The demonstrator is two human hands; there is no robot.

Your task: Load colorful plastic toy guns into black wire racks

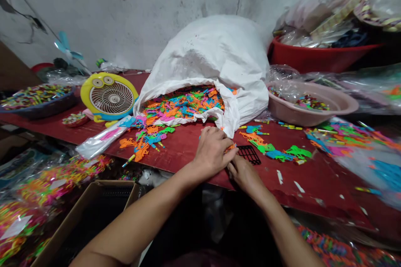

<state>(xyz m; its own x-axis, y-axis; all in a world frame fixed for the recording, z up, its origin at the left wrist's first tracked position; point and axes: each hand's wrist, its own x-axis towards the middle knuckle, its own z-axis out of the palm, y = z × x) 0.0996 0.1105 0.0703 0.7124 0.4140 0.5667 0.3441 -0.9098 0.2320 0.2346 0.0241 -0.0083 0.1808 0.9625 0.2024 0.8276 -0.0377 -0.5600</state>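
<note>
My left hand [213, 149] is closed, its fingers curled down at the table's front edge. Under its fingertips shows a bit of orange plastic [231, 147], mostly hidden. My right hand [246, 175] touches it from the right, fingers closed at the near edge of a black plastic grid [249, 155]; the left hand covers its fingertips. Behind the hands, a big white sack [216, 50] lies with its mouth toward me, full of bright plastic toy guns [184, 102]. More toy guns [142, 144] are spilled left of the hands, and others [274, 150] to the right.
A yellow fan [113, 98] stands left of the sack, near a dark basin [37, 108] of small pieces. To the right are a pink basin [313, 112] and a filled red tub [316, 56]. An open cardboard box [84, 217] sits below the red table [175, 158].
</note>
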